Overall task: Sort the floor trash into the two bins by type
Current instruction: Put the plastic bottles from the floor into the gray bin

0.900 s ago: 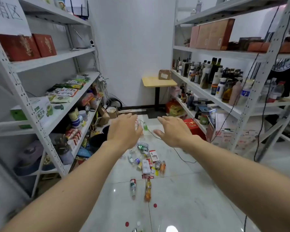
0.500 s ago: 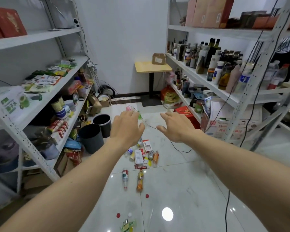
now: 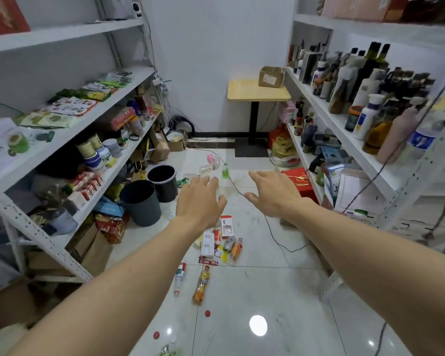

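Dark grey plastic is the material of the two bins. The near bin [image 3: 139,204] and the far bin [image 3: 163,186] stand close together on the left side of the floor [image 3: 254,283], just beside the left shelf [image 3: 70,129]. I think this is so that both can be reached from one place. What is inside them I cannot tell.

The trash lies in the middle of the floor. Nearest are an orange bottle [image 3: 202,283] and a clear bottle [image 3: 179,277] with a red label. A little farther, a white box [image 3: 207,242] and a red and white packet [image 3: 226,227] lie in a small heap with other pieces. Far away, a pink bottle [image 3: 211,159] and a green bottle [image 3: 225,172] lie near a black cable [image 3: 269,228].

The left hand [image 3: 198,201] and the right hand [image 3: 275,195] hold nothing. Both arms are stretched forward, palms down, fingers straight and slightly spread, above the heap and apart from each other. It looks like a reach towards the trash, with nothing picked up yet.
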